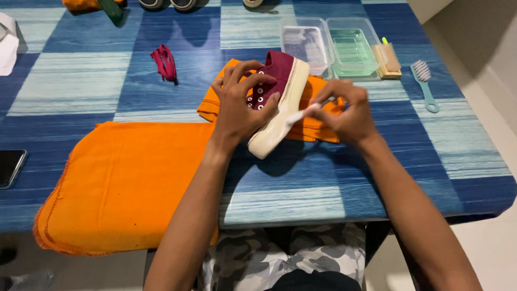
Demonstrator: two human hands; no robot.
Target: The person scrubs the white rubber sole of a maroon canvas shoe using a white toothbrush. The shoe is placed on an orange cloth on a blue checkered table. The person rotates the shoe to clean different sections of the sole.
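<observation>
Blue checked table [81, 81], large orange cloth [124, 183] draped over its near left edge. At centre, a maroon shoe [277, 73] with a cream sole [280, 116] is tipped on its side over a second orange cloth [215, 105]. Left hand [239, 105] is clamped over the upper, fingers spread across the eyelets. Right hand [347, 110] pinches a small white brush [304, 112] against the sole. Far right: two clear tubs [331, 46], wooden brush [389, 60], teal brush [425, 83]. Maroon laces [164, 62] lie far left; phone [9, 167] at left edge. Risk: hard scrubbing could twist the shoe loose, or flick dirty water onto the upper.
</observation>
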